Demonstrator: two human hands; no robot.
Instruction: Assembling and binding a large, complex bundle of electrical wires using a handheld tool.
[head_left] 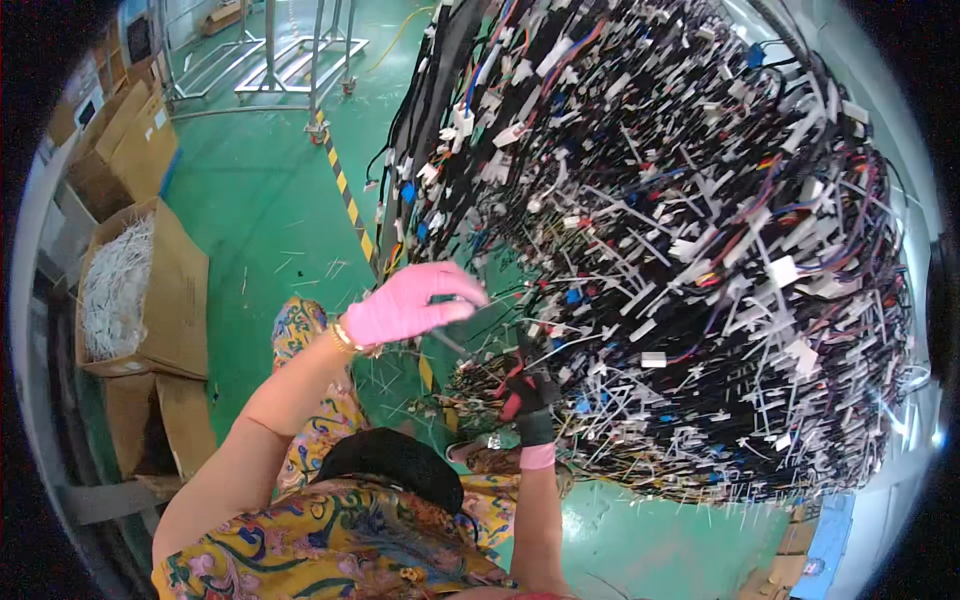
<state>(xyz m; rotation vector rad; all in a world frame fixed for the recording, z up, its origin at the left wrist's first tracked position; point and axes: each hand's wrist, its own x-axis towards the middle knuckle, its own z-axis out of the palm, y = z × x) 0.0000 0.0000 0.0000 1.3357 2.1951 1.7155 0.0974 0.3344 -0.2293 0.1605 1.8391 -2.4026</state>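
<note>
A huge hanging mass of black wire harnesses with white ties, tags and connectors fills the right side. My left hand, in a pink glove, is raised just left of it. Its thumb and curled fingers stand apart with nothing visible between them, and the fingertips are slightly blurred. My right hand wears a black glove over a pink one and is at the near left edge of the bundle. It grips what look like red-handled pliers; their tips are hard to make out against the dark wires.
Cardboard boxes stand at the left, one holding many white strips. Metal racks on castors are at the back. Yellow-black tape crosses the green floor, where loose white strips lie. A black rounded seat shows in front of me.
</note>
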